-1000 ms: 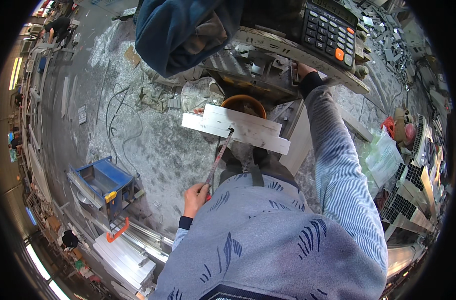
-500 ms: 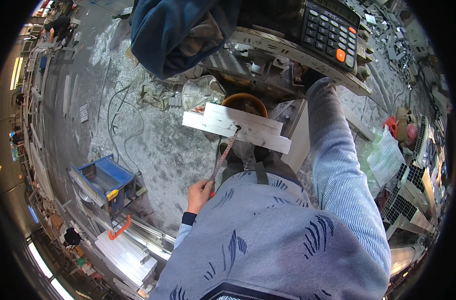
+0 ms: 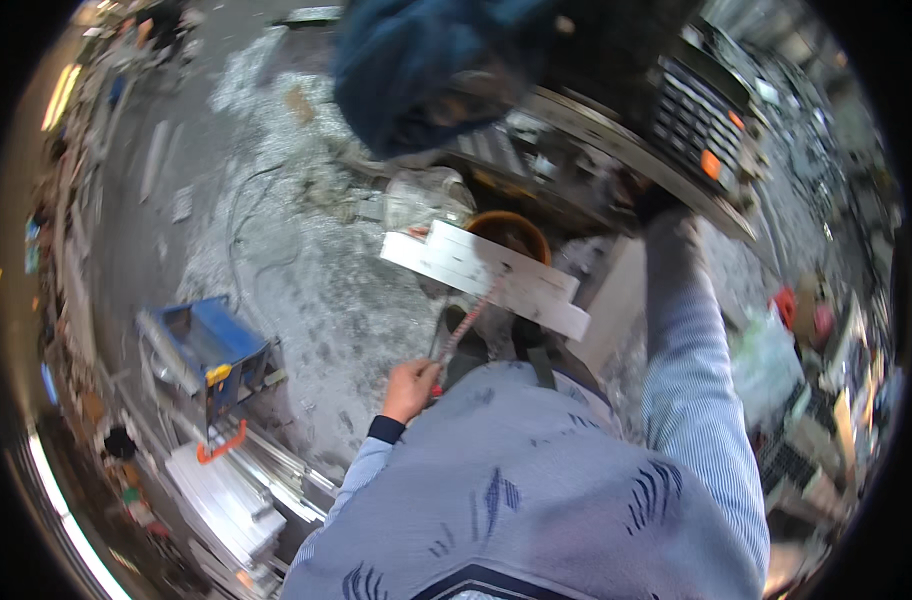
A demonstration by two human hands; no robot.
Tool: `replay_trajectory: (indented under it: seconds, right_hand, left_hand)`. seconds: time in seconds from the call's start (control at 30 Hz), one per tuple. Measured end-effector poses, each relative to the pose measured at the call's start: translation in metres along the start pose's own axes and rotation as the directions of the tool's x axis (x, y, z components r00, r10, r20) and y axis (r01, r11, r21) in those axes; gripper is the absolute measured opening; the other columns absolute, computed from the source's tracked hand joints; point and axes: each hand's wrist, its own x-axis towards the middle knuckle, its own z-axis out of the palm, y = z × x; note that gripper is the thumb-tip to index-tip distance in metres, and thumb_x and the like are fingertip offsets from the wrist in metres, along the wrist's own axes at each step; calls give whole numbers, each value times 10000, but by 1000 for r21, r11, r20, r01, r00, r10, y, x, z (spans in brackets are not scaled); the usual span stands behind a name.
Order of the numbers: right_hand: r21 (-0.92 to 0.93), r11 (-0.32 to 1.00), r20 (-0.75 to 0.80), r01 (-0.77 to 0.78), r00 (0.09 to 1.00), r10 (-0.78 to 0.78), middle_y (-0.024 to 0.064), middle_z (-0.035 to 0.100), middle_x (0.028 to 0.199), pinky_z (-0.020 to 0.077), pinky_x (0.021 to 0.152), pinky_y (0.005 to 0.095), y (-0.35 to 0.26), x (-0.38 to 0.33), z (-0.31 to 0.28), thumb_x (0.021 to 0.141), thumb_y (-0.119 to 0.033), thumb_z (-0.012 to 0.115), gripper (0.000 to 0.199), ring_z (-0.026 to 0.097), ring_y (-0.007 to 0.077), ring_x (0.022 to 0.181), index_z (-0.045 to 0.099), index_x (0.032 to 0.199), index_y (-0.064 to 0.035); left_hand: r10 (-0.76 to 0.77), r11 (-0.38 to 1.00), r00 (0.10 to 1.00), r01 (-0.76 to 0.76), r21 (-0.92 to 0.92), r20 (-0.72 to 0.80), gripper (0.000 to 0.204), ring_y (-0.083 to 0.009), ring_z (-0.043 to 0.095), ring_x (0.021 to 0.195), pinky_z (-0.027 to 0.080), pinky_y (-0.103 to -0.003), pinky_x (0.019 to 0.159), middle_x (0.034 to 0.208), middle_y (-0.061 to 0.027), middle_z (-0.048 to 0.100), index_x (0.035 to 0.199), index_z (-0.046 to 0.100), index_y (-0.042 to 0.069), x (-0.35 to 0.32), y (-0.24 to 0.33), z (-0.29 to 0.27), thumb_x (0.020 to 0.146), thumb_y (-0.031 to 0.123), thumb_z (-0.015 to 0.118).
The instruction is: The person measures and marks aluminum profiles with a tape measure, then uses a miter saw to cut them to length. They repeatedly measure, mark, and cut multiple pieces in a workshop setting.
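My left hand (image 3: 408,390) is closed on a tape measure (image 3: 466,325); its pulled-out blade runs up to two white flat strips (image 3: 516,282), and a bit of red case shows by my fingers. The strips lie one against the other, slightly offset, in front of an orange-rimmed bucket (image 3: 538,232). My right arm reaches forward to the underside of a bench ledge (image 3: 616,140). There my right hand (image 3: 636,188) is in deep shade, and its fingers are blurred and mostly hidden.
A calculator (image 3: 694,122) sits on the ledge, beside a dark blue cloth (image 3: 416,80). A blue metal stand (image 3: 221,340) is at left, above stacked white profiles (image 3: 221,495). Plastic bags (image 3: 766,350) and offcuts lie at right. A person (image 3: 161,25) is far off at upper left.
The whole view has shifted and blurred, with bench, strips and arms appearing further right. My left hand still holds the tape measure, its blade out to the strips. My right arm still reaches under the ledge.
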Motion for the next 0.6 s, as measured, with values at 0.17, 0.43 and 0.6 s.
replay_trajectory:
  seconds: [0.17,0.43,0.6]
  right_hand:
    - [115,988,197,-105,977,80,27,492,535,420,466,339,14,8,-18,920,-166,570,277,471,157,475,564,648,-111]
    - [219,933,462,-286,872,159,23,469,501,407,444,339,38,64,-23,899,-150,587,297,454,154,456,552,606,-115]
    - [186,931,480,-315,856,193,41,485,548,416,475,358,29,71,-24,901,-159,586,268,471,178,500,557,639,-110]
  left_hand:
    - [79,993,994,-72,92,-80,250,-332,705,738,534,-414,679,815,-184,721,975,758,26,0,-22,2,955,263,681]
    - [-99,993,989,90,-79,-114,326,-314,711,770,537,-418,716,833,-157,737,978,764,57,1,-95,17,961,354,629]
    - [-307,952,932,301,-61,-190,360,-385,700,912,535,-475,830,924,-175,755,959,794,86,-24,-196,38,927,383,594]
